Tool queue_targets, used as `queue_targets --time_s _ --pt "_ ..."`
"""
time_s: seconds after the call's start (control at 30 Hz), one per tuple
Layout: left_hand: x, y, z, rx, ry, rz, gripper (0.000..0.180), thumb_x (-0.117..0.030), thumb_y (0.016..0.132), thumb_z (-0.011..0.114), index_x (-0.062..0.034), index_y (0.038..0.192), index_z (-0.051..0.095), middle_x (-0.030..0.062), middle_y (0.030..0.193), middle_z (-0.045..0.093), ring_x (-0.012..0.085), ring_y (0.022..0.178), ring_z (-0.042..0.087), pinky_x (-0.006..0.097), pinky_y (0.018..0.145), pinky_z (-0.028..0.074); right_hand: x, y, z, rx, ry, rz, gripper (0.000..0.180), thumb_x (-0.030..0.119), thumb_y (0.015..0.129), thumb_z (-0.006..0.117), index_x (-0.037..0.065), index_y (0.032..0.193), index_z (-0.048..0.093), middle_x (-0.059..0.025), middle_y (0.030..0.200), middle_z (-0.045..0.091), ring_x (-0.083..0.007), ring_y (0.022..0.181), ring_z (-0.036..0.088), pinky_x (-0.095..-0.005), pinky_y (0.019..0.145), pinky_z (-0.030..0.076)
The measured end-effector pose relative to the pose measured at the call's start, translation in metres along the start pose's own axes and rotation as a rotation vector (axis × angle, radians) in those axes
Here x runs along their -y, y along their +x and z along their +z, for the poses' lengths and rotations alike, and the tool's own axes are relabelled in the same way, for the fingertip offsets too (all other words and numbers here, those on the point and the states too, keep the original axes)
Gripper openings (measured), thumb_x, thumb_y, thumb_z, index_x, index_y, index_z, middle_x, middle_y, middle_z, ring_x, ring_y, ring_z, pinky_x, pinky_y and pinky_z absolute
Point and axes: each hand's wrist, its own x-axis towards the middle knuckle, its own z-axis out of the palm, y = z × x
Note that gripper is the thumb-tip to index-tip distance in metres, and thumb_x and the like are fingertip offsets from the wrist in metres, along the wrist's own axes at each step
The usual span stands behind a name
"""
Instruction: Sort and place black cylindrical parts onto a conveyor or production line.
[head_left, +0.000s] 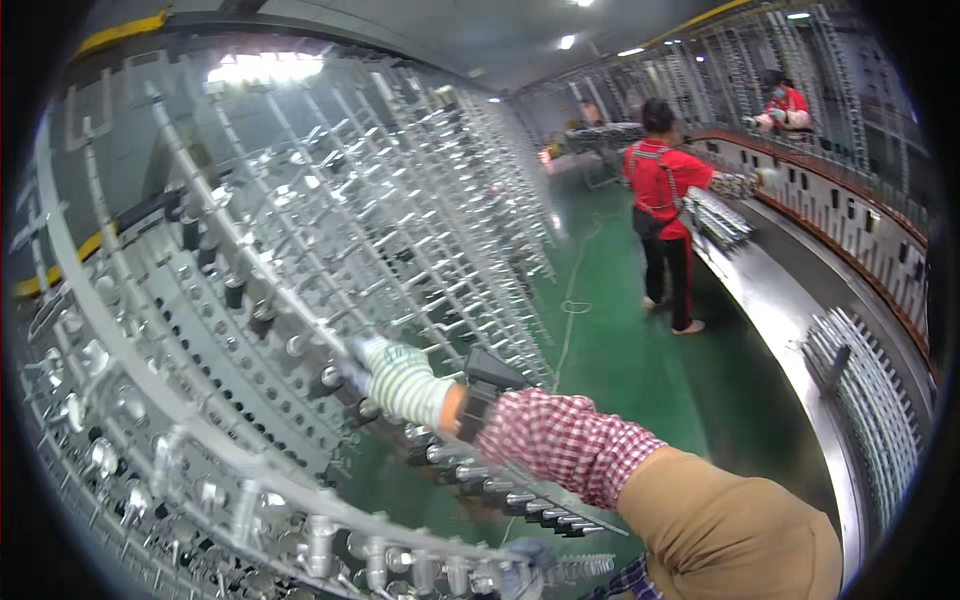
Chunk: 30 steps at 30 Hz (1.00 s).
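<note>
At a pale rack bar [208, 195], among crowded silvery parts [320, 545], the striped-gloved right hand [402, 380] is placed; whether it is clenched cannot be told, nor can the grip of the blurred left hand [530, 556]. Toward the counter's [775, 335] near end, metal rods [868, 375] are laid.

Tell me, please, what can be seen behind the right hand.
Behind the right hand, metal racks and the green floor show. The striped glove covers what lies directly behind it, and its fingertips are too blurred to show whether they hold the bar beside them.
</note>
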Motion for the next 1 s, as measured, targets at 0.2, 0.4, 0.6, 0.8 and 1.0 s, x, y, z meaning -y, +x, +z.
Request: queue_targets --time_s 0.2,0.4,0.6,0.8,1.0 --pt "0.108 0.044 0.034 0.298 0.158 -0.153 0.036 -0.031 0.086 0.044 -0.0009 0.105 0.045 0.0068 0.082 0.054 0.0143 0.074 0.054 0.024 0.064 0.044 -0.035 -0.187 -0.140 0.281 1.407 0.505 0.075 0.059 0.083 0.029 -0.008 0.116 0.043 -0.0128 0.113 0.050 -0.0159 0.104 0.045 -0.0297 0.092 0.033" --pt "0.172 0.070 0.164 0.949 0.268 -0.254 0.041 -0.018 0.088 0.040 -0.0008 0.125 0.033 0.0110 0.118 0.044 0.0213 0.106 0.044 0.033 0.092 0.035 -0.017 -0.308 -0.241 -1.000 0.300 0.264 0.042 0.049 0.082 0.046 0.008 0.073 0.045 0.0018 0.057 0.044 -0.0055 0.045 0.039 -0.0194 0.039 0.031" --pt "0.253 0.090 0.206 1.431 1.370 0.417 0.066 -0.036 0.055 0.071 -0.0013 0.108 0.051 0.0217 0.103 0.053 0.0366 0.099 0.048 0.044 0.084 0.038 0.063 -0.501 -0.384 -1.488 0.199 -0.226 0.036 0.044 0.084 0.045 0.012 0.068 0.045 0.0043 0.050 0.035 -0.0059 0.037 0.030 -0.0192 0.033 0.022" --pt "0.304 0.064 0.345 1.840 1.620 0.383 0.036 -0.043 0.064 0.064 -0.0120 0.083 0.064 0.0110 0.077 0.063 0.0285 0.072 0.060 0.035 0.066 0.047 0.110 -0.686 -0.364 -2.357 -0.273 -0.105 0.055 0.060 0.079 0.038 0.007 0.083 0.050 -0.0033 0.064 0.052 -0.0112 0.053 0.050 -0.0229 0.049 0.044" --pt "0.393 0.054 0.447 2.218 1.564 0.489 0.035 -0.034 0.069 0.065 -0.0046 0.087 0.062 0.0112 0.081 0.063 0.0214 0.074 0.060 0.030 0.069 0.046 0.089 -0.808 -0.296 -2.616 -0.416 0.295 0.056 0.057 0.079 0.043 0.002 0.087 0.053 -0.0038 0.069 0.054 -0.0130 0.058 0.055 -0.0245 0.054 0.047"
